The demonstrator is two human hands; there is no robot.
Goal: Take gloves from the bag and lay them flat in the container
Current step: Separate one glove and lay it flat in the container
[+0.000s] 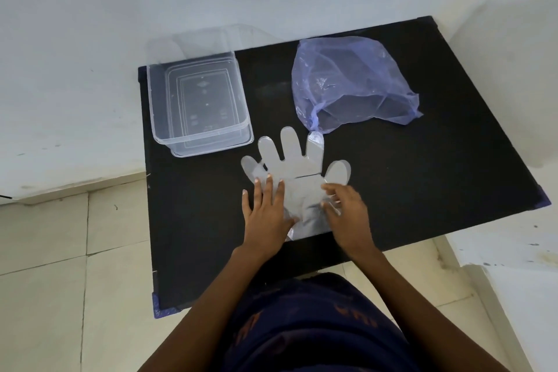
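One glove (297,167) flat on black table (422,184); left hand (265,214) open, pressing it; right hand (347,214) pinching its cuff. One bag (347,81), one container (199,103).

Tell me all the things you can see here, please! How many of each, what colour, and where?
table: one, black top, fills the middle of the view
container: one, clear plastic, far left corner of the table, nothing inside
bag: one, thin blue see-through plastic, far side of the table, right of the container
glove: at least one, clear plastic, lying flat on the table in front of the bag, fingers spread toward the far side; one fingertip touches the bag's edge
floor: pale tiles, around the table
left hand: one, palm down on the left part of the glove
right hand: one, fingers at the glove's right edge, near the cuff
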